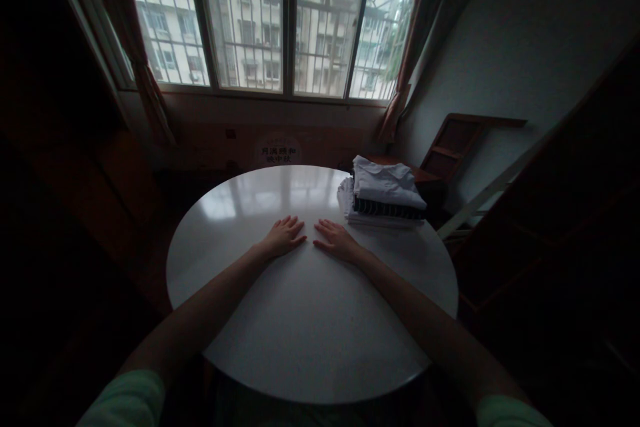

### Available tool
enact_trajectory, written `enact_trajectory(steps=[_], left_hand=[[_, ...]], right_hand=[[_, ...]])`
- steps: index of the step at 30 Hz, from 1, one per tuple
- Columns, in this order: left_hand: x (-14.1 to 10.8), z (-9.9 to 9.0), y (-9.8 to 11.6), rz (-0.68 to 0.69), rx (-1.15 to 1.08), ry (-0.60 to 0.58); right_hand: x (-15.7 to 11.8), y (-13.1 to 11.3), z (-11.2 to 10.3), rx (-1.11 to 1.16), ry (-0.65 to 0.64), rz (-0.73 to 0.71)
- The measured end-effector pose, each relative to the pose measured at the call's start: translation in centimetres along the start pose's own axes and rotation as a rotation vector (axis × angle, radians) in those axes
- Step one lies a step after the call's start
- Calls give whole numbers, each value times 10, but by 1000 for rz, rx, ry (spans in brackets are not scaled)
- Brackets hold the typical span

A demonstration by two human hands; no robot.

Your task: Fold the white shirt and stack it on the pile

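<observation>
My left hand [284, 237] lies flat on the round white table [310, 333], palm down with its fingers spread. Across a small gap from it, my right hand [336, 240] rests the same way, fingers apart and holding nothing. Beyond my right hand, at the table's far right, sits a stack of folded clothes [387, 183]. White garments make up its top and bottom, with a dark, light-striped layer between them. The stack and my right hand do not touch.
Behind the table is a barred window [287, 20] with curtains [150, 100] tied at its sides. A round sign [279, 149] with characters is below it. A wooden chair or frame [453, 143] stands at the right wall. Dark furniture flanks both sides.
</observation>
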State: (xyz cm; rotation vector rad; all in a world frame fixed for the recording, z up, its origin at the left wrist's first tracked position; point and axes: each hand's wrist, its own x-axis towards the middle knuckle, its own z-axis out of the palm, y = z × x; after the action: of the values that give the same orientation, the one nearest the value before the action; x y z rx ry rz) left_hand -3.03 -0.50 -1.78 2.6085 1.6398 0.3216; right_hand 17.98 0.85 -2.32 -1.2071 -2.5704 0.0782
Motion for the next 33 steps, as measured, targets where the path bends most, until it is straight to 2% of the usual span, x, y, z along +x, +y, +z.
enact_trajectory(steps=[11, 14, 16, 18, 21, 23, 27, 30, 33], left_hand=[[0, 2, -1, -5, -16, 21], [0, 1, -1, -6, -17, 19], [1, 1, -1, -3, -17, 15], [1, 1, -2, 1, -12, 8], [2, 3, -4, 3, -4, -7], [2, 4, -6, 5, -6, -10], [2, 6, -7, 12, -20, 11], [2, 6, -7, 10, -40, 25], [3, 6, -7, 7, -55, 27]], right_hand=[[-1, 0, 1, 7, 12, -5], [-1, -2, -1, 25, 52, -18], [0, -1, -9, 38, 159, -42], [0, 2, -23, 28, 363, -23], [-3, 18, -47, -31, 710, 130], [-6, 33, -59, -77, 838, 251], [-13, 60, -63, -176, 831, 386], [-14, 68, -62, -212, 804, 474], [-11, 73, -64, -182, 845, 536]])
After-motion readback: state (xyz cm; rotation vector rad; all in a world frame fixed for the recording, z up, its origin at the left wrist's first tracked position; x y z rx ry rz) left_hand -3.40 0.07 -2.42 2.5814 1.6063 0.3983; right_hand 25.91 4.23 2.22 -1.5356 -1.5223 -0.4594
